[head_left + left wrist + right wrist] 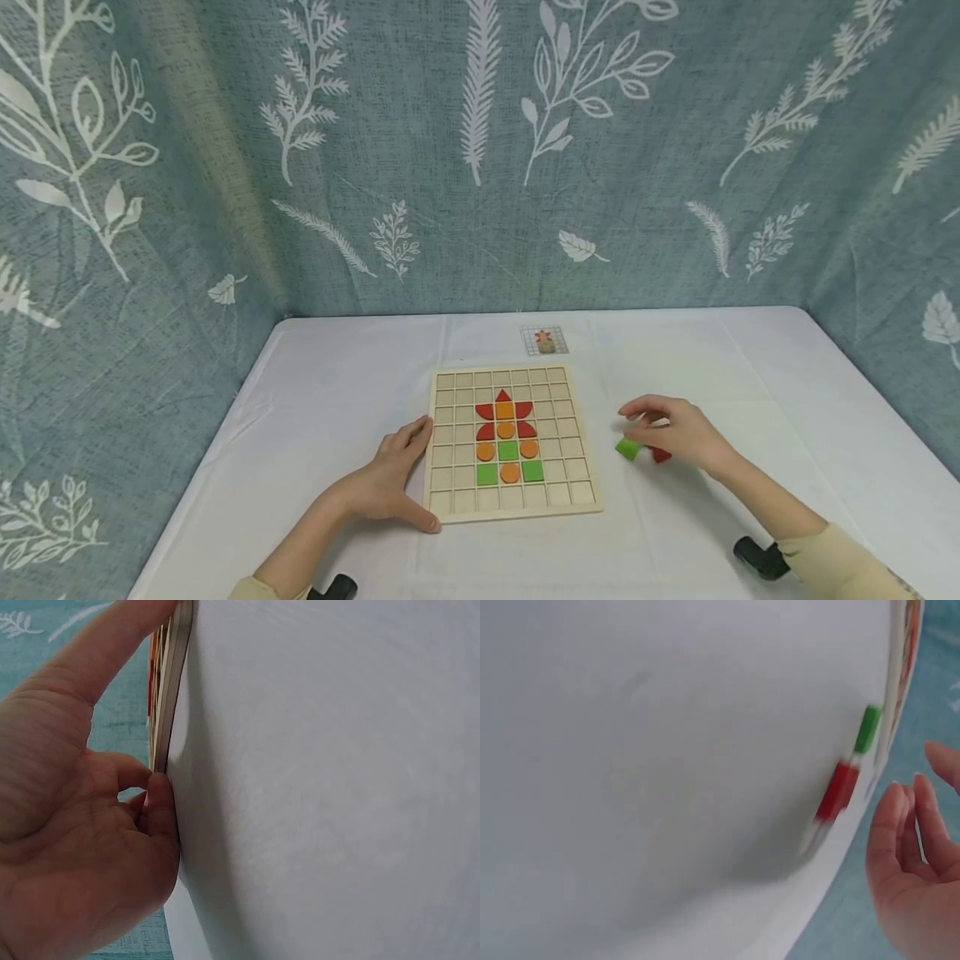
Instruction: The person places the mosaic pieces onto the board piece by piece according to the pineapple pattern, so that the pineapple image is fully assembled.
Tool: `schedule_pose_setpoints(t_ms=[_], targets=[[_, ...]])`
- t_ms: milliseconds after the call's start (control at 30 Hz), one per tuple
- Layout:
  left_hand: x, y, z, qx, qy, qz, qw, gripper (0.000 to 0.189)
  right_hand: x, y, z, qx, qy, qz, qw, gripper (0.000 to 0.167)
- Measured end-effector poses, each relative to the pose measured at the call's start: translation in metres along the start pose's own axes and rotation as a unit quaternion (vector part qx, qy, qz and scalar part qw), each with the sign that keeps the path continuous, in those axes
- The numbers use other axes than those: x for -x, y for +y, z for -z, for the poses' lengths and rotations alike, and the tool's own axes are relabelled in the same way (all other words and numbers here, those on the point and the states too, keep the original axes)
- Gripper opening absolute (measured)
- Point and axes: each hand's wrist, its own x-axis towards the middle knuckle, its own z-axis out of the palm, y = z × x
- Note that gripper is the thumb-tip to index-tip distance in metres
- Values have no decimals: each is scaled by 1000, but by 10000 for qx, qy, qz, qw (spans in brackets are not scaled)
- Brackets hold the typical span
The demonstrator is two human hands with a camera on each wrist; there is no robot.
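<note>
A square wooden grid board [454,502] lies on the table with colored pieces set in its middle. My left hand [388,478] is at its left side, fingers against the edge and thumb by the near left corner. In the left wrist view the same hand [82,795] touches the board's edge [174,682]. To the right of the board, my right hand [678,432] hovers with fingers loosely bent and nothing held. Below it lie a green square piece [627,448] and a red piece [660,455], seen apart from the fingers in the right wrist view.
Beyond the board lies a small picture card [545,341] showing a figure on a grid. On the board are red [502,396], orange [510,473] and green [487,474] pieces. A patterned curtain [480,242] hangs behind the white table [352,367].
</note>
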Motion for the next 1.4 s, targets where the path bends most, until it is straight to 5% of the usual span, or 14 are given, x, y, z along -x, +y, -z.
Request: schedule_pose_setpoints(t_ms=[333, 600, 1100, 1400], targets=[[0, 0, 0, -9, -27, -58, 10000, 134, -1, 21, 11, 885, -141, 162, 9958, 33], [0, 0, 0, -10, 6, -65, 10000, 134, -2, 20, 13, 892, -296, 282, 9952, 26], [0, 0, -1, 4, -21, -70, 10000, 134, -12, 25, 5, 1177, 240, 300, 9923, 20], [0, 0, 0, -9, 1, -82, 10000, 134, -10, 22, 12, 1003, -59, 99, 9949, 29]])
